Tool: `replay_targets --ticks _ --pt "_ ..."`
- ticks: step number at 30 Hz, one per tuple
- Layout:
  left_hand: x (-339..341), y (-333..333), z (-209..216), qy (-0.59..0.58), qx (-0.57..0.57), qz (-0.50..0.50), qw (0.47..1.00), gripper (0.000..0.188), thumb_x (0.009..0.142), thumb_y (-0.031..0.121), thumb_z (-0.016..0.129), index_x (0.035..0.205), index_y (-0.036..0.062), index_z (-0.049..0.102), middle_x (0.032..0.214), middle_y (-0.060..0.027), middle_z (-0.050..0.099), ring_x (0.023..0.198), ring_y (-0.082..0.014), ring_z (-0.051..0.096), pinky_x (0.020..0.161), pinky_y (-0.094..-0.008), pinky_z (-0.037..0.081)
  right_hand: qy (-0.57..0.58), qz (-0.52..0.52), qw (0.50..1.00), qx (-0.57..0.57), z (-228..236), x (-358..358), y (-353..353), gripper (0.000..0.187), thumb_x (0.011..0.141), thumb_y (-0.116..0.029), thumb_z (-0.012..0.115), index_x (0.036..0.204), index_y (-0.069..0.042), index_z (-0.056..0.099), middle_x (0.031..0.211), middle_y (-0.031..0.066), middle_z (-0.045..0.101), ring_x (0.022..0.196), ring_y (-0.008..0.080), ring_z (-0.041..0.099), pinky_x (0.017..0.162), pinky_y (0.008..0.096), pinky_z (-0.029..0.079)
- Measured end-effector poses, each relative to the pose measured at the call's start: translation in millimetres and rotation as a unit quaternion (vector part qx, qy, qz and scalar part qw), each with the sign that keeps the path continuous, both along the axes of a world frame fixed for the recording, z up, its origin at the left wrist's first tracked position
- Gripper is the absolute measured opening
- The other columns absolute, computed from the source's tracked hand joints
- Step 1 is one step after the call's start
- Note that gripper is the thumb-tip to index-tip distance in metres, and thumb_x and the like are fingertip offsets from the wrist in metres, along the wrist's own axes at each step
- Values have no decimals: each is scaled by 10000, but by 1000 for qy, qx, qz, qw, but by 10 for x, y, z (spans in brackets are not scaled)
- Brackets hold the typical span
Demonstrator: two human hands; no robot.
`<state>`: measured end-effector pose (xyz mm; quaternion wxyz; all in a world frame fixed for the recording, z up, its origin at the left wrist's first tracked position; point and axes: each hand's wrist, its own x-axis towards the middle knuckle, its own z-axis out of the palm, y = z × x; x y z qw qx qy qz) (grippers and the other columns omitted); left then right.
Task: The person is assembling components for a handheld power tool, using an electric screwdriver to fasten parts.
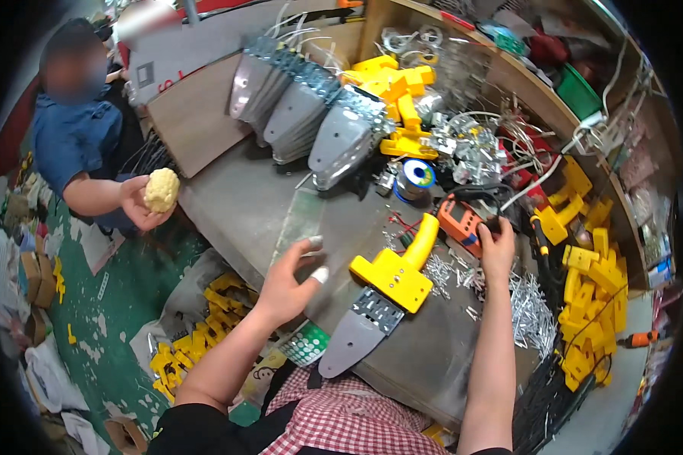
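My left hand [290, 285] hovers over the bench's near side, holding nothing, its fingers apart and white covers on two fingertips. To its right lies a yellow-handled tool [391, 277] with a dark slotted neck and a grey tapered plate [353, 343] reaching past the bench's near edge. My right hand [498, 254] is closed at the right side of an orange multimeter [460, 223], thumb against its edge; part of the grip is hidden. Black leads run near those fingers. Small red and black clips [404, 225] lie between the multimeter and the yellow handle.
Stacked grey plates [349, 136], a solder spool [415, 180] and yellow housings [395, 83] crowd the far bench. Loose metal pins [531, 315] and more yellow housings [593, 303] lie right. At left, another person's hand [146, 208] holds a pale lumpy piece [162, 190].
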<state>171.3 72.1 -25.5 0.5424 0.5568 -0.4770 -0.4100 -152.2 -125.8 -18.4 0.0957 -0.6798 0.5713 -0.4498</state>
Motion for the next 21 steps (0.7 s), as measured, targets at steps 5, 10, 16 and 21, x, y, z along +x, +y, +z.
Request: replay_targets --ticks 5,10,16,21 --pt "380 103 -13 -3 -91 178 980 347 798 -34 518 1137 -5 448 1125 -80 525 1033 -164 517 875 -276 424 57 -31 976 -207 548 392 299 358 763 -31 590 1111 4 516 974 108 540 872 203 534 791 299 422" --pt "647 179 -195 140 -117 297 937 276 812 -3 546 1062 23 433 1041 -73 543 924 -123 538 807 -247 438 45 265 961 71 660 1207 474 303 747 -7 581 1047 -36 549 945 71 531 813 163 523 703 273 437" --pt "705 374 -140 -53 -149 401 902 351 740 0 619 1038 28 437 1014 -105 514 931 -194 518 798 -281 424 286 341 895 -13 442 1909 277 495 694 -39 652 1155 -49 472 1220 182 429 1099 359 433 947 408 364" --pt "1071 524 100 -368 -220 532 730 521 645 23 689 1086 29 411 1079 -155 454 991 -335 451 876 -392 374 437 286 847 -93 205 2133 -61 403 685 -29 601 1077 -32 511 1130 175 471 990 326 479 842 392 422"
